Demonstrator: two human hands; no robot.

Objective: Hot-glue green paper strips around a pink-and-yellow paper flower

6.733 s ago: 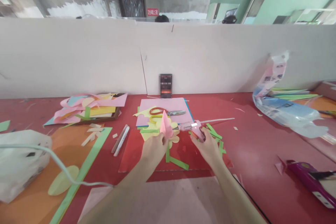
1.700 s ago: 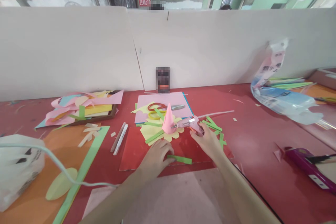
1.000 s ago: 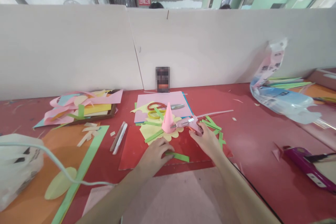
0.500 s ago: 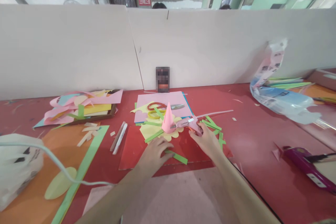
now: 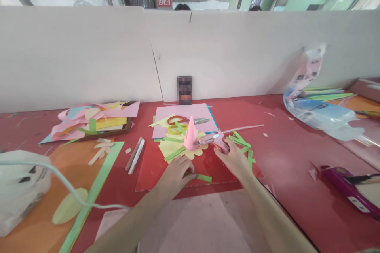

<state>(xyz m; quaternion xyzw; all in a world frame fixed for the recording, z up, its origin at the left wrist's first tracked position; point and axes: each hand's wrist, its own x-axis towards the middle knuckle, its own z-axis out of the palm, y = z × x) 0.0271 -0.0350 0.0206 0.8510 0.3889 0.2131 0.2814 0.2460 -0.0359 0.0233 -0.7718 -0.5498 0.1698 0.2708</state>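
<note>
A pink glue gun (image 5: 210, 139) is in my right hand (image 5: 233, 156), lying low with its nozzle against the lower side of a pink paper cone (image 5: 190, 136). The cone stands upright on a pale yellow scalloped paper piece (image 5: 199, 151), with green paper strips (image 5: 174, 153) around it. My left hand (image 5: 179, 172) is closed, thumb and fingers together, on a green paper strip (image 5: 204, 178) that sticks out to the right over the red board (image 5: 151, 170). The strip's left end is hidden under the fingers.
Behind the cone, scissors (image 5: 178, 119) lie on pink paper (image 5: 166, 110). Two pens (image 5: 136, 156) and a tray of paper scraps (image 5: 128, 126) are at the left. A purple power strip (image 5: 350, 189) and a plastic bag (image 5: 320, 114) lie at the right. A pale cable (image 5: 68, 185) crosses the left side.
My left hand's fingers have drawn closer together over the green strip, and less of the strip shows. My right hand and the glue gun have hardly moved.
</note>
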